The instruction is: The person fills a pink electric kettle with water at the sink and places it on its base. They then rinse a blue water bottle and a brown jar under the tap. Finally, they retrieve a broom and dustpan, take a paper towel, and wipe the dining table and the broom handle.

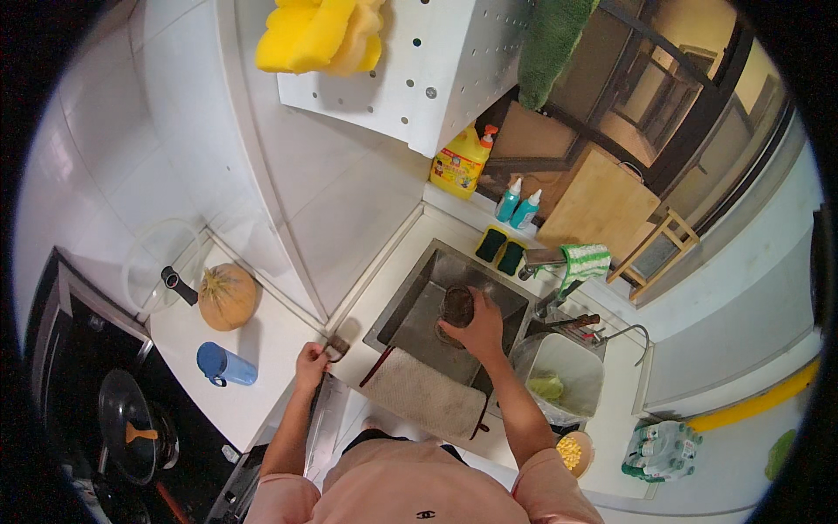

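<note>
My right hand grips a dark brown, round-mouthed container over the basin of a stainless steel sink. Its sides look translucent, and I cannot tell what it contains. Off to the left, at the counter's corner, my left hand pinches a small brown and whitish object, perhaps a lid; it is blurred. Between my hands a beige cloth with dark red edging lies over the sink's front rim and the counter.
A faucet draped with a green-and-white cloth stands behind the sink, near two sponges. To the right are a lined bin and a bowl of corn kernels. A pumpkin, blue bottle and wok stand left.
</note>
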`<action>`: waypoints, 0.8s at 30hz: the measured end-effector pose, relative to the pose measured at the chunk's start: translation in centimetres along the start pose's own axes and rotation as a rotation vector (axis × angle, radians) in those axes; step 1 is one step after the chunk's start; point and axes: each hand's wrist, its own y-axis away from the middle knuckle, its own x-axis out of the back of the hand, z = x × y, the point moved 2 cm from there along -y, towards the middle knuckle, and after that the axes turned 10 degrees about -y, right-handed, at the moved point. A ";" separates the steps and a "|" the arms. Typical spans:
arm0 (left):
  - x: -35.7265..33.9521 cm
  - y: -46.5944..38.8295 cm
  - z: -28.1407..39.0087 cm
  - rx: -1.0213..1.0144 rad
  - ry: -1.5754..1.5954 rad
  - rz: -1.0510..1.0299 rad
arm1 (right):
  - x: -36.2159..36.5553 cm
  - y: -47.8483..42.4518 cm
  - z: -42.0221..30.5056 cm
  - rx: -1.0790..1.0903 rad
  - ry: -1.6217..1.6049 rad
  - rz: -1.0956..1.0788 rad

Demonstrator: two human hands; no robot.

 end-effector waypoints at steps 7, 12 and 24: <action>-8.9 -1.4 6.7 -0.199 -0.012 -0.297 | 0.1 0.8 2.7 0.011 0.004 -0.161; -14.1 -4.5 8.5 -0.450 -0.401 -0.350 | 0.6 0.6 3.5 0.024 0.198 -0.387; -21.3 -8.8 7.9 -0.595 -0.446 -0.585 | 2.0 -0.8 6.8 0.122 0.585 -0.410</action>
